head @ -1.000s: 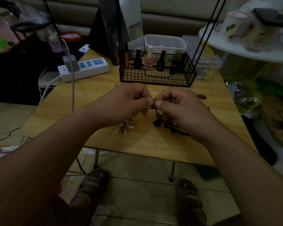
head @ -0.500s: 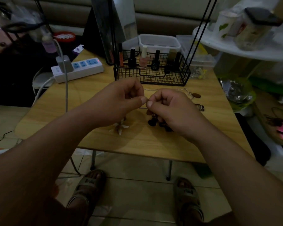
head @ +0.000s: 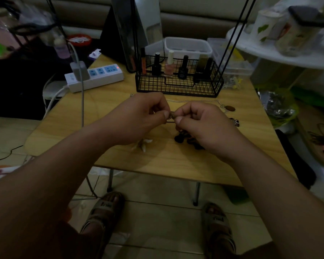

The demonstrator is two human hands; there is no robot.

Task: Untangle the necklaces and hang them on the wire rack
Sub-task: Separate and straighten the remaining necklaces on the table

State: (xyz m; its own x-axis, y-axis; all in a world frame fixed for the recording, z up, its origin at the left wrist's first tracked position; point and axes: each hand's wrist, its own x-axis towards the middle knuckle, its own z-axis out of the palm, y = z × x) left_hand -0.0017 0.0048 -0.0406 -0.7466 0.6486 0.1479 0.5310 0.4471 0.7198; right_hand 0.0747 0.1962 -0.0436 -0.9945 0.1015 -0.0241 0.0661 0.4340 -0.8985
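Dark bead necklace (head: pixel 179 138) lies at the centre of the frame. Its cord runs left to right between the two hands, and its beads trail onto the wooden table (head: pixel 120 101) under the right hand (head: pixel 204 126). A small metal piece (head: pixel 171 115) now shows between the thumb tips, which met nail to nail half a second ago. The left hand (head: pixel 138 116) and the right hand each have curled fingers, and thumb and forefinger pinch the necklace at that piece. A silver chain (head: pixel 195 100) lies left to right just below the wire rack (head: pixel 178 88).
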